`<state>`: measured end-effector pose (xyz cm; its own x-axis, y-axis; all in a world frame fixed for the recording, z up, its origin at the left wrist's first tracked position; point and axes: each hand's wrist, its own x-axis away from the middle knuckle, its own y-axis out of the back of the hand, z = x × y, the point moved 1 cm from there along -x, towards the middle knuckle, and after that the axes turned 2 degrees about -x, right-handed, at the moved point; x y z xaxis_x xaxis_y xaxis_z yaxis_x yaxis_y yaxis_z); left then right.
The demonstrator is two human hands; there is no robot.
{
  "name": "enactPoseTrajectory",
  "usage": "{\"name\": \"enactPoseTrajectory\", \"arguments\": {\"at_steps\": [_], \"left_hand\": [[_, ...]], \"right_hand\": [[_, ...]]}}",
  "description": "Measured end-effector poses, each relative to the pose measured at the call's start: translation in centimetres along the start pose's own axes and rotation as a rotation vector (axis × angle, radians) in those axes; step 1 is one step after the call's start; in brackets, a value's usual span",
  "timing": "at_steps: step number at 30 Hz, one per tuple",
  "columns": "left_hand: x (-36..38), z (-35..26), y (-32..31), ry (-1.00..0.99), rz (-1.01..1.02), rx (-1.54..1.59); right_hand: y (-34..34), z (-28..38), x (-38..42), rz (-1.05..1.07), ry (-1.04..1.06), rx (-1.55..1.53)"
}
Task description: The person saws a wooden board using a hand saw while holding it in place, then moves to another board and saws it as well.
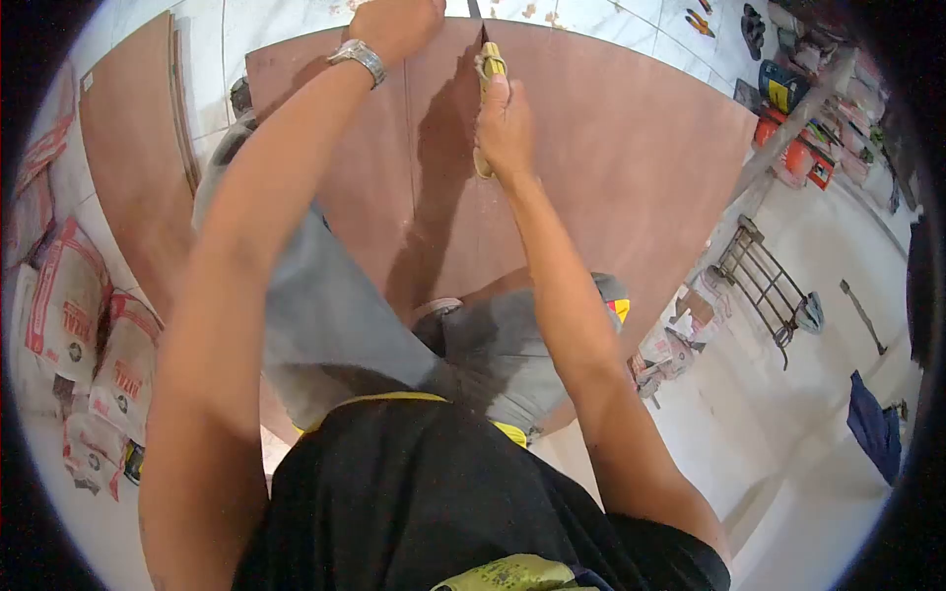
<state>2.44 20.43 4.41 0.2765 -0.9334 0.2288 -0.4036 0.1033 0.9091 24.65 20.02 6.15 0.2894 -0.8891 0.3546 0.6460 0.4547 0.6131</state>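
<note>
My right hand (pixel 506 128) is wrapped round a yellow-handled tool (pixel 493 61), held at the far part of a large reddish-brown board (pixel 611 148). A dark slit or line runs beside the tool at the board's far edge. My left hand (pixel 399 28), with a silver watch (pixel 359 59) on its wrist, is at the board's far edge, left of the tool. Its fingers are cut off by the top of the view, so what it holds is hidden. A thin grey strip (pixel 474 9) sticks out past the far edge between the hands.
My legs (pixel 335 305) are on the board. More brown boards (pixel 133 148) lie at the left, beside printed sacks (pixel 74 300). At the right are a metal rack (pixel 764 276), red and black items (pixel 793 153) and a dark blue cloth (pixel 875 424). Orange-handled tools (pixel 701 22) lie on the tiles.
</note>
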Motion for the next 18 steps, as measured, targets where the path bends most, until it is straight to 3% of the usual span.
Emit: {"name": "enactPoseTrajectory", "arguments": {"at_steps": [5, 7, 10, 13, 15, 17, 18], "left_hand": [[0.6, 0.3, -1.0, -0.07, -0.101, -0.03], [0.5, -0.1, -0.6, -0.031, -0.061, 0.014], [0.2, 0.1, -0.8, -0.035, -0.081, -0.012], [-0.4, -0.2, -0.7, 0.187, 0.1, 0.166], [-0.6, -0.1, -0.6, 0.197, 0.073, 0.15], [-0.5, -0.1, -0.7, 0.182, 0.086, 0.159], [-0.4, -0.1, -0.4, 0.174, 0.112, 0.177]], "right_hand": [[2.0, 2.5, 0.8, 0.154, -0.163, -0.14], [4.5, 2.8, 6.2, 0.066, 0.042, 0.024], [10.5, 3.9, 17.2, 0.184, -0.069, 0.2], [13.8, 6.7, 22.1, 0.209, -0.226, 0.166], [11.0, 3.8, 18.6, 0.164, -0.127, 0.204], [4.6, -2.6, 9.9, 0.085, 0.014, 0.256], [2.5, -0.4, 5.9, 0.049, 0.007, 0.102]]}}
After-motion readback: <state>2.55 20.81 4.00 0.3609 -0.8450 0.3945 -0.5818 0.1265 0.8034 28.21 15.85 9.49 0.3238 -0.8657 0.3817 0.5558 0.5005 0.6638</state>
